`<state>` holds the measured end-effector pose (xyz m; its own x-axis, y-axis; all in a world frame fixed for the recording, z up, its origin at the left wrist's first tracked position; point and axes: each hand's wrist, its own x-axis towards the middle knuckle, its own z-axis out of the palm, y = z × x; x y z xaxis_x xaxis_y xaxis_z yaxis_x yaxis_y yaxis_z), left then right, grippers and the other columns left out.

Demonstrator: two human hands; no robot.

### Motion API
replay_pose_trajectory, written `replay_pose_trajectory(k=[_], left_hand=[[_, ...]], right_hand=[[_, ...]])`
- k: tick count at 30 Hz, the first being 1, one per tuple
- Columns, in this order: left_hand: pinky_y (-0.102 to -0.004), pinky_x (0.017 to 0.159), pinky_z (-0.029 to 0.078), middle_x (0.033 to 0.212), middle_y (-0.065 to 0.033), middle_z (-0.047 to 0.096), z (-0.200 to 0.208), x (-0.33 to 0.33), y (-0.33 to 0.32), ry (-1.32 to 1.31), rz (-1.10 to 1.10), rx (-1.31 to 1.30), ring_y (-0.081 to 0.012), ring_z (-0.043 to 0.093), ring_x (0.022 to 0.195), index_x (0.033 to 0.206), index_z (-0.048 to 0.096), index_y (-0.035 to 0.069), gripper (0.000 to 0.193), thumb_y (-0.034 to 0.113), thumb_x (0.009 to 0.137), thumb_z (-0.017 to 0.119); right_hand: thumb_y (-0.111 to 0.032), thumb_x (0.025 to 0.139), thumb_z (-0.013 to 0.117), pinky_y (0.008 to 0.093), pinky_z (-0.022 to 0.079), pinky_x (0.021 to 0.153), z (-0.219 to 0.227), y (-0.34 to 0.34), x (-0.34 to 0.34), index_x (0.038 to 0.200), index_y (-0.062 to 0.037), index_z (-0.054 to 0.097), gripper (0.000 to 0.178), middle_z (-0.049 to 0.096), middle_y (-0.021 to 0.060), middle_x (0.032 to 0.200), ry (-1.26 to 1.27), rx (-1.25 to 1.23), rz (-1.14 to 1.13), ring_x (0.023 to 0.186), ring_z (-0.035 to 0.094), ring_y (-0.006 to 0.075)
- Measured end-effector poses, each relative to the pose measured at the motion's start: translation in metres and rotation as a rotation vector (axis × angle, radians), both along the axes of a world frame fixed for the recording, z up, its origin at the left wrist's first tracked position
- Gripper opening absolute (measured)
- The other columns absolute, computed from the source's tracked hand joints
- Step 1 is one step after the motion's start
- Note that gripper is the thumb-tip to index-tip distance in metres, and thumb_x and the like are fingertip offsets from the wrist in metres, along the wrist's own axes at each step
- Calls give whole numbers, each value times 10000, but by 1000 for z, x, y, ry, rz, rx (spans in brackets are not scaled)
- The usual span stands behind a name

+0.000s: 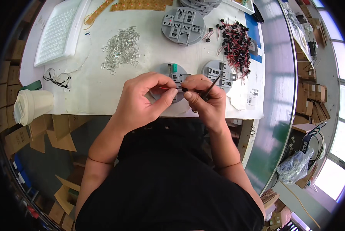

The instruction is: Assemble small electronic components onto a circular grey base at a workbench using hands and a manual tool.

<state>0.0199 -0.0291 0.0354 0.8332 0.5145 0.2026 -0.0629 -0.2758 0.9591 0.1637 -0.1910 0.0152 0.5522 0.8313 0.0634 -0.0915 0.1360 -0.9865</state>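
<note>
Left hand: our left hand (pixel 143 98) pinches a thin red wire (pixel 168 88) between thumb and forefinger, fingers closed on it, just above the grey round base (pixel 165 70) at the table's near edge
Right hand: our right hand (pixel 205 96) is closed around dark tweezers (pixel 213 86), its fingertips meeting the small black part (pixel 184 89) at the wire's end
Where the piece is: wire and black part hang between our two hands, over the grey base, not yet seated as far as we can tell
Slip risk: we judge the wire could slide out of the pinch, since it is thin and held only at the fingertips
Drop risk: the part sits near the table (pixel 99 92) edge, so a lost grip could send it to the floor
Tweezer risk: the tips could nick the wire if we squeeze or twist
Mix-up risk: a second grey base (pixel 220 73) lies just beside, and the pile of black parts with red wires (pixel 236 42) is near enough to snag
Cup: the white paper cup (pixel 33 106) stands well apart on the left
</note>
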Motion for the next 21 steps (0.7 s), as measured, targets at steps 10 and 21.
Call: replay_pose_trajectory(k=[10,21], left_hand=[[-254,737,543,861,-19,725,5,4,-2,155,-118,-324,-71,647,794,1003,728,-35,121,74,960,758],[-273,713,580,819,-68,715,-5,5,-5,167,-117,-162,-98,691,747,948,692,-45,137,83,955,740]], right_hand=[[25,947,791,267,540,832,4,-5,-5,1128,16,743,187,738,59,1099,-45,-46,-46,928,673,118],[-30,993,762,202,384,526,3,-12,-6,1153,14,703,176,692,13,886,136,-168,-96,621,505,37]])
